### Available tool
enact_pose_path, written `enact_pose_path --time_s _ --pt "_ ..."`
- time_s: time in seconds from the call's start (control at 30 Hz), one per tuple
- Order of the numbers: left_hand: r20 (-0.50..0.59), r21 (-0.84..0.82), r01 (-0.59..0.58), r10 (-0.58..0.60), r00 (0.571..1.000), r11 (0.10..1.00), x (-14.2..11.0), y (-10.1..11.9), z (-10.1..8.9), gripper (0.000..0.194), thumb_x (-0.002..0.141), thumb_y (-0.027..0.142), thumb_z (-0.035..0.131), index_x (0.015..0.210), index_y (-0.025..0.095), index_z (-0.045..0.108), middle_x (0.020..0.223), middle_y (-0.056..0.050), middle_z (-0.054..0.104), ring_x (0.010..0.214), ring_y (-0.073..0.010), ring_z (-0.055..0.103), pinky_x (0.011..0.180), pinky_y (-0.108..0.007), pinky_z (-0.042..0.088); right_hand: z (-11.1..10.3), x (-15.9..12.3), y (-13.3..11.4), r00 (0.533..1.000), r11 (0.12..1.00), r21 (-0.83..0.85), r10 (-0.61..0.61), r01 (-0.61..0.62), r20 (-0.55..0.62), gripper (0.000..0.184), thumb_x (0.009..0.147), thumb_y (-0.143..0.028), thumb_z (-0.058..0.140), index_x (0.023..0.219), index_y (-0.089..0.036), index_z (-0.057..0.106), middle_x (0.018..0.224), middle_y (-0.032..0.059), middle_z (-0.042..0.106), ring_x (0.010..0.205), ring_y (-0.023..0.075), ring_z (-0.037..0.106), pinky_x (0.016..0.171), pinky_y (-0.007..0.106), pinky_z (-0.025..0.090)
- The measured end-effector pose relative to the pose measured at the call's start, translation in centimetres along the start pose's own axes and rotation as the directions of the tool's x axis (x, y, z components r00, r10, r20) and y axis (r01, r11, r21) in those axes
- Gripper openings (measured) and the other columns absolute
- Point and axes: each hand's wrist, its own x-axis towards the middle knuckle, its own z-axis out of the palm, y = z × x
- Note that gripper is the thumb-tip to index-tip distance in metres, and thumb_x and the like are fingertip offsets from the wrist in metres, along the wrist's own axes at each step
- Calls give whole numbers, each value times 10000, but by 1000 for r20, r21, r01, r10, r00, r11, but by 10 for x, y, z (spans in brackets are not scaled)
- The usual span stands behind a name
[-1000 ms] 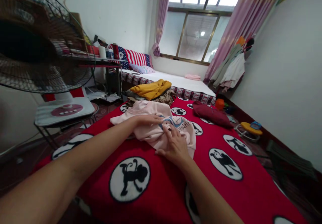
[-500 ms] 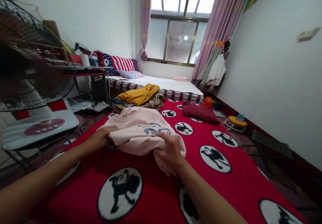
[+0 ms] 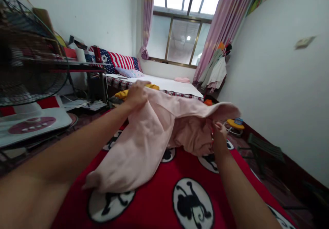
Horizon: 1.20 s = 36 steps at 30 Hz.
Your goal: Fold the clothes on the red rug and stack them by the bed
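Note:
A pale pink sweatshirt [image 3: 146, 136] hangs spread between my two hands above the bed. My left hand [image 3: 138, 93] is closed on its upper left part, and one sleeve droops from there toward the bedspread. Farther right, my right hand [image 3: 219, 131] grips the garment near its edge, under a raised flap of cloth. Beneath it lies a red bedspread [image 3: 154, 201] with black monkey figures in white circles. The printed front of the sweatshirt is out of sight. Behind my left hand, a yellow garment [image 3: 122, 94] shows partly.
A standing fan [image 3: 31, 64] is at the left, near a cluttered desk [image 3: 77, 69]. A second bed with a white sheet [image 3: 154, 80] stands under the window. To the right are a yellow stool [image 3: 235, 124], a dark folding chair [image 3: 266, 148] and hanging clothes [image 3: 217, 73].
The sweatshirt was lying on the bed under my hands. Both hands then gripped it, and now they have lifted it and spread it apart, with the print no longer showing.

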Motion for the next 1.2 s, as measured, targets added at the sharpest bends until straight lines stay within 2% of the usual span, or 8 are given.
enact_pose_path --time_s 0.2,0.4,0.6,0.73,0.9,1.07,1.17,1.2 --pt "550 6 22 -22 835 1000 -102 -5 83 736 784 558 610 1364 116 521 1407 -177 525 1312 -337 474 1097 -432 371 -32 16 70 969 981 -175 36 -80 -243 448 734 -495 579 1021 -152 579 1024 112 653 996 279 605 881 398 480" --pt "640 138 -27 -68 765 990 -134 -3 71 736 781 561 621 1385 156 511 1511 -192 381 1393 -378 347 1117 -492 319 -23 1 67 926 753 -603 -372 264 -59 506 802 -485 549 1147 -117 585 1201 211 610 1155 335 529 1007 483 383" --pt "508 300 28 -184 842 954 -127 -11 26 729 750 578 625 1390 254 494 1364 -134 551 1235 -340 513 1018 -450 399 7 -45 33 720 610 -383 -612 693 328 350 881 -364 541 1173 -175 584 1162 138 643 1138 285 561 1004 486 422" --pt "638 392 129 -370 675 911 -133 -19 -5 570 666 544 678 1113 192 654 1003 -123 702 937 -326 646 788 -369 470 35 -91 13 591 636 -157 -559 756 582 467 859 -225 571 1322 -215 510 1292 128 578 1091 243 605 949 416 492" --pt "891 -145 357 -35 452 923 -131 -5 -33 265 744 424 610 764 160 630 665 -11 603 623 -154 547 556 -228 359 61 -151 -14 267 607 -49 -275 793 924 878 755 -104 606 1521 -331 241 1513 80 394 1065 203 626 818 300 525" --pt "841 -427 652 12 540 626 -116 26 -47 345 710 475 722 817 169 604 657 21 567 568 -102 494 511 -194 360 82 -157 -29 305 663 -150 -124 733 944 424 799 -132 510 1206 -187 614 1009 72 713 830 200 661 708 280 492" --pt "734 -543 659 -87 673 520 -106 28 -44 400 713 482 732 944 180 610 769 -16 642 653 -143 599 570 -228 458 97 -108 -53 282 825 -164 5 541 959 77 715 -157 589 688 -173 659 610 8 650 564 154 593 544 237 449" --pt "684 -586 641 -121 719 497 -102 24 -41 437 720 491 724 1000 179 600 823 -33 666 698 -163 634 605 -250 490 102 -82 -64 327 891 -182 40 415 944 85 693 -166 603 612 -168 628 530 -4 605 499 139 562 504 231 438"
